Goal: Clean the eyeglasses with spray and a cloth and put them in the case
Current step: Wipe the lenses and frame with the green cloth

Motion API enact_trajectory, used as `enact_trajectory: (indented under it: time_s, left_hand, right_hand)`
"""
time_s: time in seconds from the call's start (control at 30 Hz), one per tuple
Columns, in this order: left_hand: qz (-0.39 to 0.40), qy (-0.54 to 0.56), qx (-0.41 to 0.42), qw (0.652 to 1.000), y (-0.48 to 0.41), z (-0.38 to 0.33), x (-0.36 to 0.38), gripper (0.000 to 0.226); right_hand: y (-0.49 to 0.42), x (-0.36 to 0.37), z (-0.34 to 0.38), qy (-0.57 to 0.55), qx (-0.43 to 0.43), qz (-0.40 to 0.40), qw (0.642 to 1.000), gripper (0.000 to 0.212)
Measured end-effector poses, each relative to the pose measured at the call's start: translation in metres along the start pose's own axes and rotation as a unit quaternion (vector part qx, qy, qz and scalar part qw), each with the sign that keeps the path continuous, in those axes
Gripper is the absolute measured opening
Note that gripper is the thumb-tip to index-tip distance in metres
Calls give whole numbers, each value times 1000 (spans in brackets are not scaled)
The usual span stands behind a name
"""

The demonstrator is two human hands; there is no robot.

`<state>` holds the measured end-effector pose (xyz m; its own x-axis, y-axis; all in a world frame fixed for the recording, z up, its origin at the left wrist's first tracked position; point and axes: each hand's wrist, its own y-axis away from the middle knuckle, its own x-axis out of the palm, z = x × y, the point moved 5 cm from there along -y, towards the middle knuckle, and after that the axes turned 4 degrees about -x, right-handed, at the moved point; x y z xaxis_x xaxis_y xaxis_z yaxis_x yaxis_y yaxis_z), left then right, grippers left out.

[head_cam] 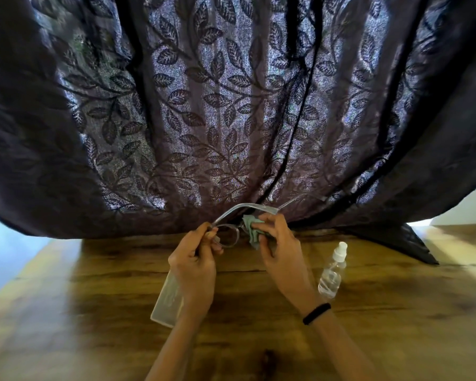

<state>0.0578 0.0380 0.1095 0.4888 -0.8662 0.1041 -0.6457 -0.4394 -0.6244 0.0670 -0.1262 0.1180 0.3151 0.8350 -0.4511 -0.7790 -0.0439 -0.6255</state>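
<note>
Two hands: raised over the wooden table
Left hand: fingers pinch the eyeglasses
Right hand: fingers press the cloth on one lens
Spray bottle: just right of the right fingers

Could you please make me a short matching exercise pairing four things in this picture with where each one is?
Things:
1. eyeglasses
2. cloth
3. spray bottle
4. case

Places:
A. lying on the table under the left forearm
B. bunched in the right hand
C. standing on the table to the right of the hands
D. gripped at one end by the left hand

Pairs: 1-D, 2-B, 3-C, 4-A
</note>
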Motion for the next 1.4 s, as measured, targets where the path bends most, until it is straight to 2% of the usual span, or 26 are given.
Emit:
enact_trajectory:
  time_s: [0.23,0.47,0.83,1.1,1.17,1.27,1.4]
  left_hand:
    - [-5,-25,15,1000,1,-2,-3,36]
    - [8,-24,2,1000,5,3,1,28]
    - [-11,-14,-23,1000,5,0,0,33]
    - [-23,-25,-14,999,9,-5,2,38]
    - [-19,-33,-6,999,11,-6,2,36]
    - [-24,-35,-8,999,10,-4,3,28]
    - [-19,-55,-1,998,11,-8,5,29]
  right_hand:
    - [-4,0,0,-148,69,-26,986,35]
    - [-8,9,19,-12,-20,37,999,40]
    - [-1,7,19,-131,34,-15,991,32]
    - [9,9,32,-11,-61,62,996,23]
    - [10,10,32,-10,-59,44,997,24]
    - [16,12,33,-18,-45,-18,999,37]
    - [25,18,36,-16,-16,-65,998,44]
